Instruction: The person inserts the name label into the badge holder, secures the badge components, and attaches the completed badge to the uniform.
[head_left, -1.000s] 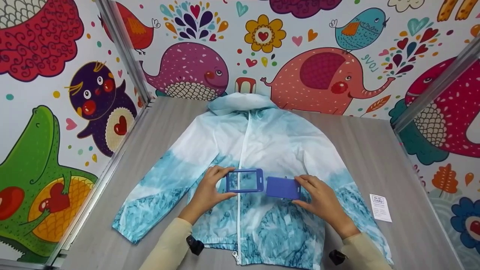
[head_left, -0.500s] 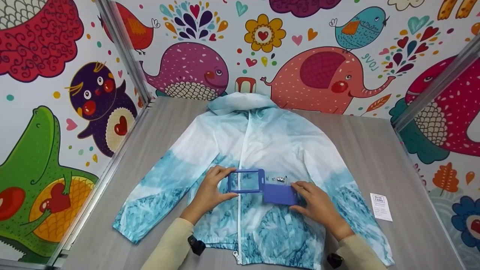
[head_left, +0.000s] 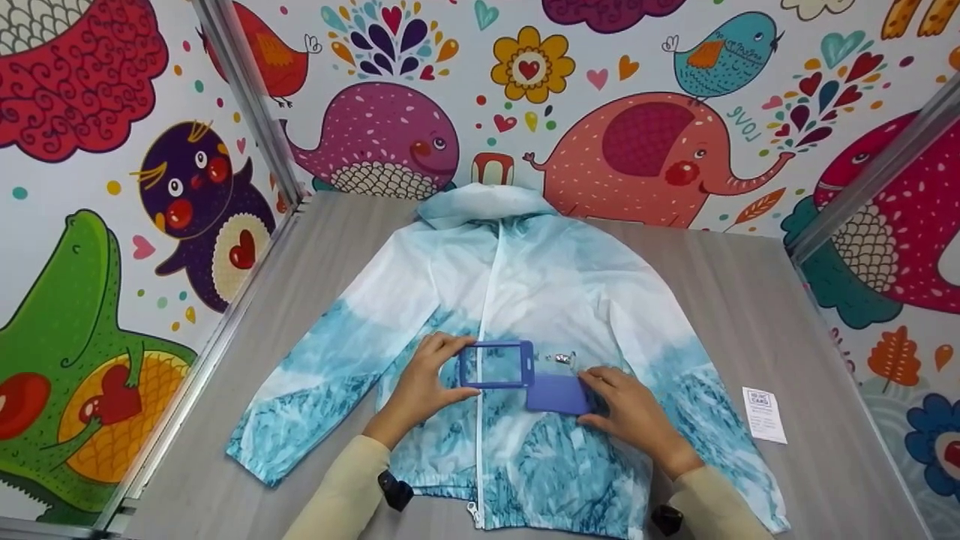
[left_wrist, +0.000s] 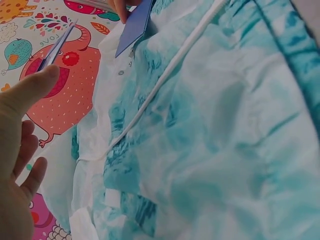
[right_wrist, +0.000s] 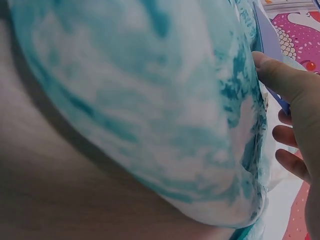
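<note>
Between the thumb and fingers of my left hand (head_left: 424, 384) is a violet-blue badge holder frame (head_left: 528, 364), its middle see-through to the cloth behind. The left wrist view catches this frame (left_wrist: 58, 46) nearly edge-on. My right hand (head_left: 634, 409) pinches a flat violet-blue panel (head_left: 555, 395) by its right end, just below and right of the frame; their near corners overlap in the head view. The right wrist view has the panel (right_wrist: 269, 37) edge-on at the thumb. Both pieces are held over a blue-and-white hooded jacket (head_left: 540, 285) lying spread out.
A small shiny metal clip (head_left: 562, 359) with a clear strip shows just above the panel, over the jacket. At the right, a printed white card (head_left: 763, 416) lies on the grey wood-look table (head_left: 817, 450). Cartoon-printed walls (head_left: 585, 45) and metal posts (head_left: 251, 97) enclose the table.
The right hand has brought the panel left and down, and the metal clip above it has come into sight. The left hand with the frame has shifted slightly right.
</note>
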